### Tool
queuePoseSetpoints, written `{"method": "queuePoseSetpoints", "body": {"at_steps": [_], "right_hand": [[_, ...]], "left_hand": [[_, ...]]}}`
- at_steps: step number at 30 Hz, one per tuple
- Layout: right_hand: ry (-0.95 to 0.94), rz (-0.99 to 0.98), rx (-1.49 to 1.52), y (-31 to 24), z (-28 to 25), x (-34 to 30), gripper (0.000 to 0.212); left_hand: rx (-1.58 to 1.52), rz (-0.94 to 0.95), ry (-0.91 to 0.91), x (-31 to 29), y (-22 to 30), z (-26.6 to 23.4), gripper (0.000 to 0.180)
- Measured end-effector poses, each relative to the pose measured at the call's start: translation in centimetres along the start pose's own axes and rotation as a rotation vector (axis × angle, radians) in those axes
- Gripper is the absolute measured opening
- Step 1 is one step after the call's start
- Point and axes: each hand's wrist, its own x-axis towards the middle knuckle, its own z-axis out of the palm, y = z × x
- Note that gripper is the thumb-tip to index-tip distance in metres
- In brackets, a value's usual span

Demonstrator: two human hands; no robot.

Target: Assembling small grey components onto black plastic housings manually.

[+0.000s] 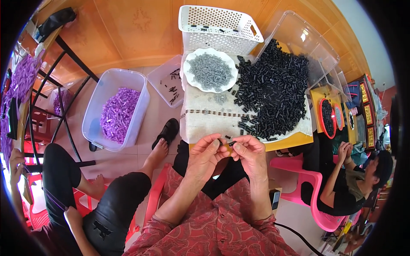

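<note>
The worktop (290,140) is a small table covered with a pale cloth, its yellow near edge showing at the right corner. A clear plastic bin (307,38) tilts against its far right corner, and from it a big heap of small black tubes (273,91) spreads over the right half of the cloth down toward the near edge. A white perforated basket (218,27) stands at the far edge, holding a few black pieces. On the floor left of the worktop sits a pale tub of purple pieces (117,113), and beside it a smaller clear box (167,81) with a few dark bits. A white plate (190,79) at the far left corner of the worktop carries a mound of small grey metal parts (210,70). A line of tiny pieces (213,112) runs across the cloth, left of the black heap.

Both hands meet just over the near edge. The left hand (204,157) is curled, thumb and forefinger pinched together, and the right hand (250,153) is likewise closed at the fingertips. Between them they grip a small black tube (231,144); what else the left fingers pinch is probably a tiny part, too small to tell.

Other people sit at the left and right.
</note>
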Motion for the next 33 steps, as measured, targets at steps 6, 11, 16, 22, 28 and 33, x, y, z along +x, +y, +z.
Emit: {"method": "queuePoseSetpoints", "body": {"at_steps": [6, 11, 16, 22, 28, 33], "right_hand": [[0.005, -0.008, 0.056, 0.5, 0.8, -0.5, 0.018], [0.011, -0.010, 0.084, 0.7, 1.6, -0.8, 0.017], [0.023, -0.010, 0.103, 0.9, 2.0, -0.8, 0.018], [0.116, -0.022, 0.029, 0.5, 2.0, -0.6, 0.019], [0.344, -0.262, -0.551, 2.2, -1.1, 1.3, 0.013], [0.470, -0.419, -0.851, 0.2, -2.7, 2.6, 0.012]], "left_hand": [[-0.033, 0.018, 0.016, -0.1, 0.1, 0.0, 0.022], [-0.040, 0.025, 0.001, -0.3, 0.1, -0.1, 0.022], [-0.036, 0.004, 0.045, -0.3, 0.2, 0.1, 0.022], [-0.021, 0.020, 0.071, -0.1, 0.2, -0.2, 0.022], [0.037, 0.021, 0.132, 0.1, 0.3, -0.5, 0.021], [0.047, 0.013, 0.137, 0.3, 0.2, -0.8, 0.021]]}}
